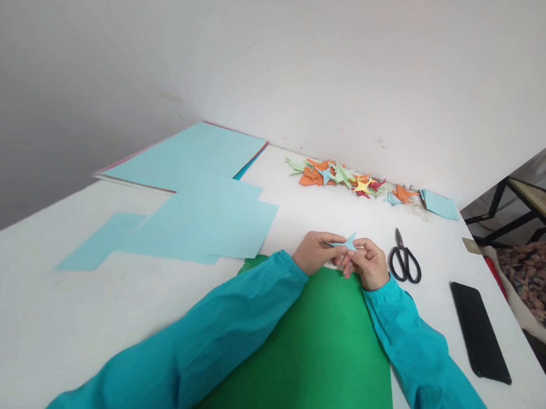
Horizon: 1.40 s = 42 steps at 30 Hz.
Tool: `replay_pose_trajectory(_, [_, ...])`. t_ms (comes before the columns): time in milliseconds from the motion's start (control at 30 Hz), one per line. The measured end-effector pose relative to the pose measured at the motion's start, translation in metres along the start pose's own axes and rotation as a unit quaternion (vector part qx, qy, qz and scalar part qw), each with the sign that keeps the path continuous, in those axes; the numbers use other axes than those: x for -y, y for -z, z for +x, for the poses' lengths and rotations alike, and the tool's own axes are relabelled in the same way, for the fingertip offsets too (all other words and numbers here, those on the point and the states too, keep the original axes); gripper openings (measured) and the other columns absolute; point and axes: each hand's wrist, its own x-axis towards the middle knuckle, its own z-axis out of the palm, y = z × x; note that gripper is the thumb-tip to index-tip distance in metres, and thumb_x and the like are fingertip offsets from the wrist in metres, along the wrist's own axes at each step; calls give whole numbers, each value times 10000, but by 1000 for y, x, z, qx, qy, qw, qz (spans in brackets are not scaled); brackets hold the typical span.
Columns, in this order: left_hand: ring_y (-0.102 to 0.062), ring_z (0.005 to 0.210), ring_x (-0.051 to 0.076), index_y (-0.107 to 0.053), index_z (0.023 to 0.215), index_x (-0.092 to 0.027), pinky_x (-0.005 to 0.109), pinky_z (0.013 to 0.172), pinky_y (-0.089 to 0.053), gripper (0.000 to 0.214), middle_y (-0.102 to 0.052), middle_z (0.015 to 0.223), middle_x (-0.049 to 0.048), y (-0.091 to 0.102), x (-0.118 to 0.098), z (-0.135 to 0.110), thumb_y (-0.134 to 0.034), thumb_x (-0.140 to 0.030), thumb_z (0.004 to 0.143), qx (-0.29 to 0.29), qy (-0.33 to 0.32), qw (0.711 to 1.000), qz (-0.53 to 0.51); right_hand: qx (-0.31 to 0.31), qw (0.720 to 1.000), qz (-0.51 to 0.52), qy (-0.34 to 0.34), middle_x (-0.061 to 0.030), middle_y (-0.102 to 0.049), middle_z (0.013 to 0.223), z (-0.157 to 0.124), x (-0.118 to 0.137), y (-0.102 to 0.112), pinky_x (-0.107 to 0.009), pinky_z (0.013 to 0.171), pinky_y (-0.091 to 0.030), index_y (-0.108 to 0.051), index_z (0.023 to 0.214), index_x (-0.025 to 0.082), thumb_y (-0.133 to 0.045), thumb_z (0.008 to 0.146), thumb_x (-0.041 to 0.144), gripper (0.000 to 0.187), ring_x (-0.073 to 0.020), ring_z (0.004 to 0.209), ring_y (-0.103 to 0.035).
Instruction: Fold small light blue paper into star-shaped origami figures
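My left hand (315,252) and my right hand (370,263) meet above the far edge of a green paper sheet (318,353). Both pinch a small light blue folded paper piece (345,242), pointed like a star, between fingers and thumbs. Both arms wear teal sleeves. Black scissors (405,260) lie shut on the white table just right of my right hand.
Light blue sheets (206,218) lie left of my hands, a stack of coloured paper (186,157) behind them. A heap of small folded paper shapes (346,177) sits by the wall. A black phone (479,331) lies at right near the table edge.
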Motion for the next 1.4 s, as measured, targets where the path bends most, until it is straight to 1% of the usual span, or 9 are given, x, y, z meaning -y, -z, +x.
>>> replay_pose_trajectory(267, [-501, 358, 88, -640, 704, -89, 206, 390, -417, 322, -544, 382, -36, -5, -1, -3, -760, -283, 478, -37, -11, 999, -17, -23, 1000, 4, 0, 12, -657, 521, 0, 0, -2, -204, 327, -463, -552, 811, 172, -686, 660, 256, 218, -124, 348, -569])
replay_pose_trajectory(367, [-484, 337, 82, -646, 641, -101, 201, 358, -392, 290, -539, 375, -33, -6, -1, -4, -767, -300, 467, -45, -22, 999, -23, -39, 999, 26, -8, -5, -659, 507, 0, 2, -4, -201, 298, -441, -567, 730, 164, -708, 621, 244, 195, -126, 326, -555])
replay_pose_trajectory(467, [-483, 332, 84, -650, 601, -109, 200, 346, -383, 267, -543, 376, -26, -5, -2, -4, -767, -311, 472, -32, -22, 999, -18, -54, 997, 46, -21, -12, -657, 490, 0, 5, -6, -200, 275, -424, -563, 656, 163, -723, 577, 233, 192, -127, 307, -542])
replay_pose_trajectory(667, [-509, 341, 102, -654, 703, -99, 215, 377, -415, 316, -548, 371, -26, -1, -1, -1, -753, -321, 502, -15, 7, 1000, -22, -83, 994, 62, -22, 8, -645, 466, 2, 5, -6, -186, 251, -396, -569, 682, 167, -715, 559, 220, 198, -116, 279, -516])
replay_pose_trajectory(900, [-551, 383, 118, -605, 807, -102, 235, 432, -455, 384, -593, 418, -17, -2, 2, 0, -738, -324, 523, 27, 30, 998, -38, -77, 995, 68, -9, 17, -644, 470, 2, 5, -6, -181, 257, -396, -559, 705, 177, -716, 571, 243, 216, -106, 282, -508])
replay_pose_trajectory(1000, [-553, 384, 118, -604, 813, -110, 238, 436, -457, 374, -592, 417, -21, -2, 3, -1, -724, -337, 542, 30, 25, 998, -40, -69, 995, 66, -11, 21, -645, 477, 2, 6, -7, -186, 264, -406, -570, 728, 181, -719, 570, 250, 227, -107, 293, -516])
replay_pose_trajectory(1100, [-554, 391, 119, -623, 789, -104, 246, 444, -461, 344, -601, 434, -14, -2, 2, -1, -735, -297, 527, 20, 28, 998, -55, -73, 995, 66, -14, 17, -646, 474, 3, 6, -7, -191, 260, -405, -590, 717, 178, -724, 554, 246, 222, -110, 289, -514])
replay_pose_trajectory(1233, [-567, 410, 137, -650, 721, -70, 273, 450, -464, 261, -630, 487, 34, -1, 0, -1, -731, -211, 518, 2, 56, 991, -118, -82, 994, 72, -20, 4, -645, 465, 3, 5, -7, -195, 250, -395, -634, 694, 168, -713, 542, 216, 178, -111, 280, -505])
replay_pose_trajectory(1400, [-594, 434, 170, -661, 715, -52, 302, 465, -479, 214, -651, 520, 75, 0, -1, 0, -707, -151, 532, 21, 78, 983, -166, -75, 994, 80, -27, -8, -639, 455, 3, 6, -4, -188, 242, -378, -675, 665, 153, -668, 553, 167, 114, -105, 273, -493])
